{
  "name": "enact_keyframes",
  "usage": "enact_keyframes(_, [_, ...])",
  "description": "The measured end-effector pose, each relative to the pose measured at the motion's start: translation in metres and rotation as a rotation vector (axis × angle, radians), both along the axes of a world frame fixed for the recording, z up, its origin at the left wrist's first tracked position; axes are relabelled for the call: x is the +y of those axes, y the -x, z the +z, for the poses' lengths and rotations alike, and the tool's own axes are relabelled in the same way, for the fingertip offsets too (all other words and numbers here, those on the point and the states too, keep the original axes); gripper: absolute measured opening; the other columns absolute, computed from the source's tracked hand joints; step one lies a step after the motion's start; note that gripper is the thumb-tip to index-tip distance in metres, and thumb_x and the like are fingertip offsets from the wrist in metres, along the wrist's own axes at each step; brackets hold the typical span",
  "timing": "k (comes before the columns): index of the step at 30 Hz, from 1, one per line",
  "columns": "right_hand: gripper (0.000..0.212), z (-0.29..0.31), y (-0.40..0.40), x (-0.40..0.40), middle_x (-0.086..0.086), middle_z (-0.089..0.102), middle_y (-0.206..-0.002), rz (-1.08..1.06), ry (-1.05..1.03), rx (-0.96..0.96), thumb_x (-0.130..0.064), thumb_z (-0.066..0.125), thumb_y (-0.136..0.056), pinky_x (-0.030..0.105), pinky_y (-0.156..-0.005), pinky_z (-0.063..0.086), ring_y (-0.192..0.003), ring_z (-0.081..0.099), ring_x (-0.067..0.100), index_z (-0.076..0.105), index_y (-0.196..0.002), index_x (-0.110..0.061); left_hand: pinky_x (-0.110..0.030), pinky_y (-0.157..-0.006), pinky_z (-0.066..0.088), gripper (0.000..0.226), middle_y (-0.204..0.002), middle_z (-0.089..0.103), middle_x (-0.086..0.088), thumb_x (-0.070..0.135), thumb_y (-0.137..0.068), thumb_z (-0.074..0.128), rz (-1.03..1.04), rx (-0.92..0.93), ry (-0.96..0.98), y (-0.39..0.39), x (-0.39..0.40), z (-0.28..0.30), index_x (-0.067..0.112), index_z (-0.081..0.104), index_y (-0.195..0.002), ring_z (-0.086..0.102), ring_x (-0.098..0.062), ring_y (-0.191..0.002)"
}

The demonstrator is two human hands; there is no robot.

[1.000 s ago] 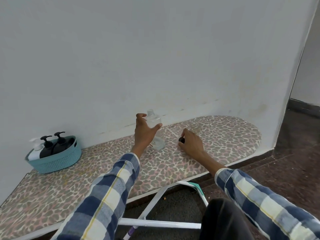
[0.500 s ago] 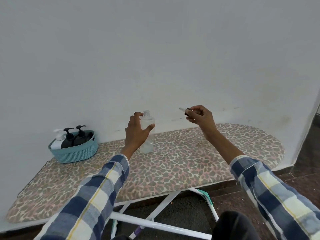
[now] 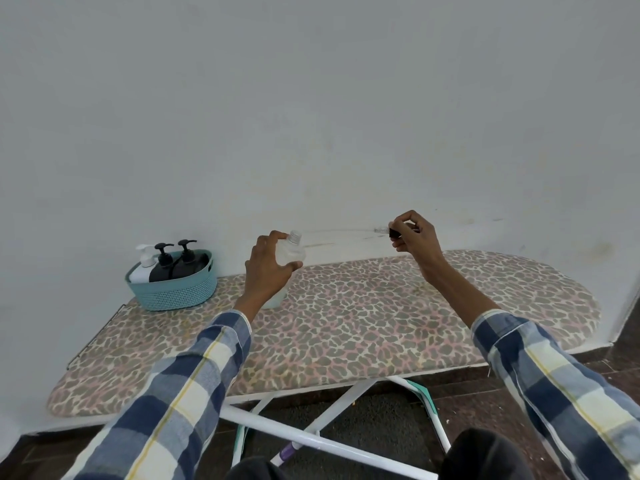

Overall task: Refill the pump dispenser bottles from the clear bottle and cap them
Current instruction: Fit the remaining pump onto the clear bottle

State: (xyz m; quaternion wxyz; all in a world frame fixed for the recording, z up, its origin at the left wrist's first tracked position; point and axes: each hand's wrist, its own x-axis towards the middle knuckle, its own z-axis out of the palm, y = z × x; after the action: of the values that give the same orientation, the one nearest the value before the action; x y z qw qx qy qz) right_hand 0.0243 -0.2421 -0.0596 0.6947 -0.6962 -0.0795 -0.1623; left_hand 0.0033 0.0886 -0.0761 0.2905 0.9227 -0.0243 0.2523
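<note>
Your left hand (image 3: 266, 268) wraps around a clear bottle (image 3: 289, 258), which stands upright on the leopard-print ironing board (image 3: 381, 323) near its far edge, at about 12 o'clock from where you sit. The grip is firm and fairly wide — fingers curl around the near side of the body, with the thumb on the right. The bottle's threaded neck is bare, with no cap on it, and a pale liquid seems to sit low inside, though your hand hides most of it.

Your right hand (image 3: 414, 237) is raised above the board at about 1 o'clock, well apart from the bottle. Its grip is narrow: fingertips pinch a small dark cap (image 3: 393, 233) with a thin clear tube running out to the left. The piece is too small to say exactly what it is.

At 10 o'clock, near the board's left end, sits a teal woven basket (image 3: 173, 289). Standing in it are three pump dispenser bottles: a white one (image 3: 142, 268) on the left and two black ones (image 3: 176, 266) beside it. All three have their pump heads on.

Judging from this, the task is at an early stage — the clear bottle is open and in hand, but the dispensers in the basket look untouched. Left to do, it seems: lift out each dispenser, take off its pump, pour from the clear bottle, and put the pump back on.
</note>
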Motion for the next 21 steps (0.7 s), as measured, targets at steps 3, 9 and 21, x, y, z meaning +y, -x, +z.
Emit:
enact_keyframes(3, [0.02,0.001,-0.001,0.0,0.016,0.07,-0.084,0.003,0.088,-0.031,-0.023,0.072,-0.097,0.034,-0.069,0.055,-0.07,0.064,0.021,0.064,-0.099,-0.005,-0.057,-0.1,0.053,0.066,-0.135,0.058,-0.002,0.041,-0.082,0.091,-0.019,0.002,-0.012,0.002,-0.002,0.0,0.031,0.055,-0.136,0.06,-0.028,-0.123])
enact_keyframes(9, [0.018,0.004,0.001,0.0,0.018,0.071,-0.085,-0.028,0.137,-0.094,-0.023,0.071,-0.097,0.032,-0.068,0.056,-0.07,0.064,0.021,0.064,-0.097,-0.006,-0.056,-0.099,0.052,0.067,-0.133,0.059,-0.002,0.041,-0.08,0.093,-0.047,-0.016,-0.05,0.005,-0.008,0.0,0.03,0.056,-0.136,0.061,-0.028,-0.121])
enact_keyframes(21, [0.014,0.008,0.003,-0.003,0.015,0.068,-0.081,-0.009,0.166,-0.129,-0.021,0.07,-0.096,0.037,-0.07,0.053,-0.069,0.062,0.02,0.063,-0.099,-0.009,-0.055,-0.096,0.053,0.067,-0.128,0.059,0.001,0.038,-0.077,0.093,-0.087,-0.015,-0.087,0.008,-0.015,-0.002,0.032,0.058,-0.133,0.062,-0.027,-0.116])
